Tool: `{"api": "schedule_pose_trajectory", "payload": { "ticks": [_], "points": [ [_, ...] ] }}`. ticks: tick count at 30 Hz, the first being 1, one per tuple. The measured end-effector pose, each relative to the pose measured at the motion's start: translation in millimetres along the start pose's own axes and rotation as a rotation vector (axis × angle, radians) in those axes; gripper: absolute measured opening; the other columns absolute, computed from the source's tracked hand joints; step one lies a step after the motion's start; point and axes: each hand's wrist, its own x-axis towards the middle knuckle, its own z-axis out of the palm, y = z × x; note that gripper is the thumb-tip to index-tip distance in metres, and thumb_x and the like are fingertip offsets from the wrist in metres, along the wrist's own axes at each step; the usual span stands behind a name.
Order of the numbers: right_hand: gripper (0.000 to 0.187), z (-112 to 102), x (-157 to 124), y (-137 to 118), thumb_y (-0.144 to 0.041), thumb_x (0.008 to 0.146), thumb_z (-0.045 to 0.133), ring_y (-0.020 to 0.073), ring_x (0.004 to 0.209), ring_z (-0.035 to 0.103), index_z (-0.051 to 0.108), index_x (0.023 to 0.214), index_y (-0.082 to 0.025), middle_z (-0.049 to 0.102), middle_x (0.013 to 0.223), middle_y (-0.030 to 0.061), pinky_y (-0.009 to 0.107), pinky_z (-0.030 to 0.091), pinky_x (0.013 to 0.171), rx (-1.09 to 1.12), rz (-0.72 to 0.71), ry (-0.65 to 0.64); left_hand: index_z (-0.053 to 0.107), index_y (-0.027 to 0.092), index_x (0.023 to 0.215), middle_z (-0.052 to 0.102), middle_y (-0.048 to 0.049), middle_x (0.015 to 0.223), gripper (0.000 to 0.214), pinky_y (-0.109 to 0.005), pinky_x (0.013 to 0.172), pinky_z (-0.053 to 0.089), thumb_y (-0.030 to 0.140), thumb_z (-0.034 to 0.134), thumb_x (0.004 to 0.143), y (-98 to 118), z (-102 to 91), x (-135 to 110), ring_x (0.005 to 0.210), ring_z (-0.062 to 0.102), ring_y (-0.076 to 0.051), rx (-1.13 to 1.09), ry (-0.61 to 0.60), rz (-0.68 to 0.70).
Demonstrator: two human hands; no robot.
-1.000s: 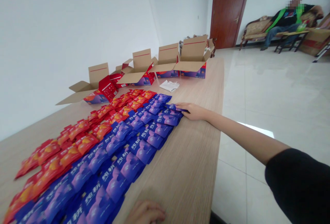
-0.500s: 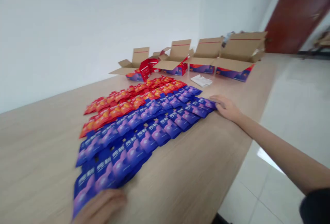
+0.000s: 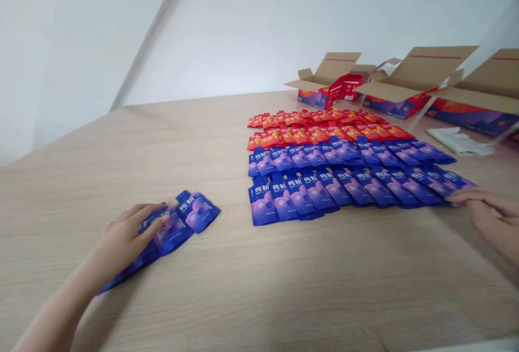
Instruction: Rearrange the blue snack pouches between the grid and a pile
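Table: the pale wood-grain table (image 3: 357, 292) carries everything, with open cardboard cartons (image 3: 413, 84) along its far side.
Rows: you have red pouches (image 3: 316, 133) laid out behind the rows of blue pouches (image 3: 324, 190).
Left hand: your left hand (image 3: 125, 238) lies curled over a fanned strip of loose pouches (image 3: 197, 211); whether it pinches them, I cannot tell.
Right hand: your right hand (image 3: 486, 206), fingers pressed together, touches the right end of the front blue row.
Relation: the strip runs diagonally, its upper end toward that row's left end, well apart from it; your left hand is nearer the strip.

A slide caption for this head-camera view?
Left hand on loose blue pouches, right hand touching a row of blue pouches.
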Motion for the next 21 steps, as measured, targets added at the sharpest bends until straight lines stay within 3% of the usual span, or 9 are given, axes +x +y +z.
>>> {"api": "schedule_pose_trajectory", "payload": {
  "ticks": [2, 5, 8, 12, 14, 17, 21],
  "points": [
    [0.024, 24.9, 17.8, -40.2, -0.029, 0.095, 0.047, 0.0219, 0.074, 0.069, 0.065, 0.087, -0.043, 0.069, 0.079, 0.0004, 0.034, 0.057, 0.065, -0.021, -0.043, -0.021, 0.061, 0.023, 0.129, 0.063, -0.0085, 0.130, 0.054, -0.046, 0.106, 0.043, 0.056, 0.036, 0.094, -2.2, 9.4, -7.5, 0.121, 0.058, -0.030, -0.025, 0.021, 0.008],
    [0.028, 72.3, 43.6, -115.4, -0.009, 0.090, 0.046, 0.0174, 0.079, 0.070, 0.064, 0.086, -0.030, 0.071, 0.083, 0.0011, 0.028, 0.055, 0.071, 0.132, -0.313, -0.250, 0.052, 0.026, 0.140, 0.051, -0.0077, 0.147, 0.056, -0.050, 0.110, 0.039, 0.052, 0.028, 0.097, 0.8, 24.2, -16.8, 0.136, 0.046, -0.030, -0.003, 0.005, 0.075],
    [0.026, 124.6, 66.8, -201.1, -0.004, 0.086, 0.046, 0.0163, 0.081, 0.067, 0.065, 0.089, -0.020, 0.071, 0.089, 0.0044, 0.028, 0.055, 0.074, 0.276, -0.541, -0.429, 0.048, 0.028, 0.144, 0.043, -0.0041, 0.154, 0.054, -0.056, 0.112, 0.034, 0.044, 0.022, 0.099, 6.4, 33.2, -23.7, 0.144, 0.035, -0.031, 0.076, -0.051, 0.117],
    [0.031, 191.2, 88.5, -296.5, -0.008, 0.085, 0.048, 0.0227, 0.109, 0.060, 0.065, 0.111, -0.011, 0.065, 0.117, 0.0143, 0.036, 0.051, 0.095, 0.300, -0.696, -0.551, 0.045, 0.027, 0.147, 0.040, -0.0026, 0.155, 0.055, -0.057, 0.112, 0.034, 0.038, 0.019, 0.100, 12.4, 33.6, -27.3, 0.144, 0.035, -0.031, 0.170, -0.074, 0.126],
    [0.036, 219.8, 92.1, -326.8, -0.017, 0.088, 0.053, 0.0260, 0.119, 0.056, 0.061, 0.123, -0.008, 0.058, 0.130, 0.0181, 0.040, 0.047, 0.103, 0.249, -0.658, -0.611, 0.043, 0.027, 0.148, 0.039, -0.0025, 0.156, 0.055, -0.057, 0.111, 0.035, 0.036, 0.021, 0.099, 13.7, 32.2, -28.0, 0.144, 0.035, -0.031, 0.192, -0.070, 0.144],
    [0.050, 251.6, 88.7, -351.4, -0.034, 0.089, 0.060, 0.0304, 0.117, 0.056, 0.057, 0.127, -0.002, 0.057, 0.130, 0.0230, 0.043, 0.050, 0.100, 0.158, -0.588, -0.675, 0.043, 0.026, 0.147, 0.039, -0.0026, 0.155, 0.054, -0.057, 0.110, 0.037, 0.035, 0.024, 0.098, 13.5, 32.2, -30.2, 0.143, 0.037, -0.031, 0.199, -0.049, 0.170],
    [0.042, 270.7, 77.4, -359.0, -0.024, 0.091, 0.056, 0.0298, 0.111, 0.059, 0.057, 0.124, 0.001, 0.062, 0.122, 0.0235, 0.041, 0.052, 0.095, 0.015, -0.604, -0.650, 0.045, 0.023, 0.147, 0.041, -0.0042, 0.154, 0.054, -0.057, 0.110, 0.038, 0.035, 0.029, 0.097, 12.1, 35.1, -35.4, 0.142, 0.038, -0.033, 0.189, -0.023, 0.159]
  ]
}}
